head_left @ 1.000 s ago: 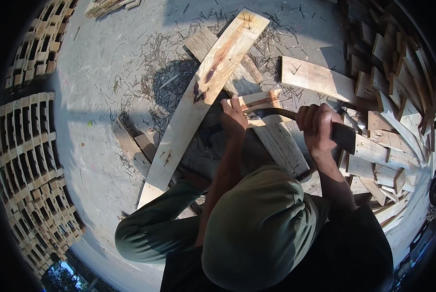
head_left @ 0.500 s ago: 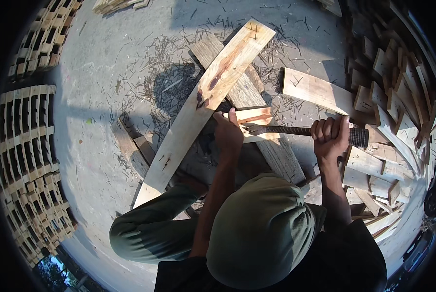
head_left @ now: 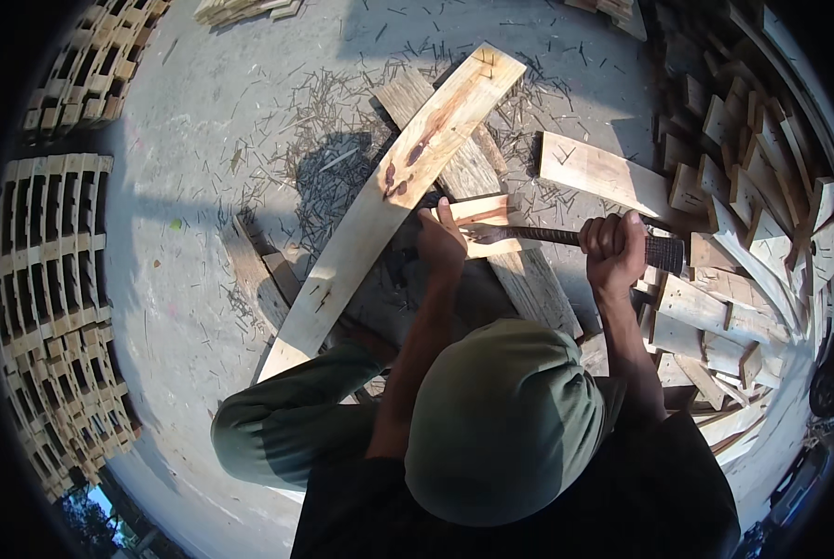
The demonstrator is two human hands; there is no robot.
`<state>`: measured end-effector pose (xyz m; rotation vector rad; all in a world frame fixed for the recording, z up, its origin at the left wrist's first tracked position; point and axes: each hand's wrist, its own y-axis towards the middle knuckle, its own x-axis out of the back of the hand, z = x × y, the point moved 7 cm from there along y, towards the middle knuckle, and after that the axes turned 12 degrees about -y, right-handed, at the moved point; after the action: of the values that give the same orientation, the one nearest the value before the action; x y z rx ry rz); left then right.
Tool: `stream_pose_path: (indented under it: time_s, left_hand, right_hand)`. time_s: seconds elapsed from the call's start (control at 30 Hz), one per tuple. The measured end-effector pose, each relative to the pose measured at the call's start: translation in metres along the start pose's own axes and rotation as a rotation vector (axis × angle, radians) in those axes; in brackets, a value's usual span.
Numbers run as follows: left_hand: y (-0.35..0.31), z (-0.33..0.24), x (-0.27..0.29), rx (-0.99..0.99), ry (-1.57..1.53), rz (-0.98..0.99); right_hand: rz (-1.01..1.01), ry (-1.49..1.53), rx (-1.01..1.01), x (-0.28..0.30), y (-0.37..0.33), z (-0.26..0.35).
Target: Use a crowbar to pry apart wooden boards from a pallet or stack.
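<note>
My left hand (head_left: 443,244) is closed on the end of a short pale board (head_left: 488,211), its thumb lying on top. This board rests across a rough, weathered plank (head_left: 540,291). My right hand (head_left: 615,253) is wrapped around the handle of a dark ribbed pry bar (head_left: 544,235). The bar lies nearly level, its tip against the short board; the exact contact is too small to make out. A long pale plank (head_left: 347,244) with dark knots runs diagonally just left of my left hand, nails sticking up at its far end.
Many loose nails (head_left: 338,186) litter the concrete beyond the boards. Another nail-studded board (head_left: 612,174) lies to the right, against a large heap of boards (head_left: 738,298). Stacked pallets (head_left: 54,247) line the left side. A bent leg (head_left: 291,410) is at lower left.
My right hand and the bar's handle have shifted a little to the left. The left hand keeps hold of the short board, and the bar's tip stays at it.
</note>
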<state>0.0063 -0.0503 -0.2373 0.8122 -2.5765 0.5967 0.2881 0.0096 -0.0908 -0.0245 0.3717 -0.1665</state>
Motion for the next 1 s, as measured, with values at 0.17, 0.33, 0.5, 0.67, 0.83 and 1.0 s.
stream_pose_path:
  time_s: [0.17, 0.33, 0.5, 0.67, 0.83, 1.0]
  left_hand:
    - [0.037, -0.011, 0.008, 0.069, 0.157, -0.080]
    - [0.016, -0.085, -0.030, -0.034, 0.257, 0.116]
    - [0.029, -0.027, -0.004, 0.091, 0.165, 0.007]
    - [-0.018, -0.046, -0.028, -0.008, 0.285, 0.104]
    - [-0.004, -0.040, -0.023, -0.028, 0.098, 0.015]
    - [0.041, 0.008, 0.022, 0.065, 0.130, -0.104]
  right_hand:
    - [0.018, -0.057, -0.032, -0.067, 0.015, -0.002]
    - [-0.275, 0.192, -0.107, 0.070, 0.033, -0.018]
    - [-0.165, 0.075, -0.041, -0.002, 0.027, -0.014]
    - [-0.397, 0.157, -0.193, 0.082, 0.006, -0.014]
    - [-0.125, 0.121, -0.040, 0.042, 0.015, 0.000]
    - [-0.052, 0.094, -0.116, -0.040, 0.015, -0.017]
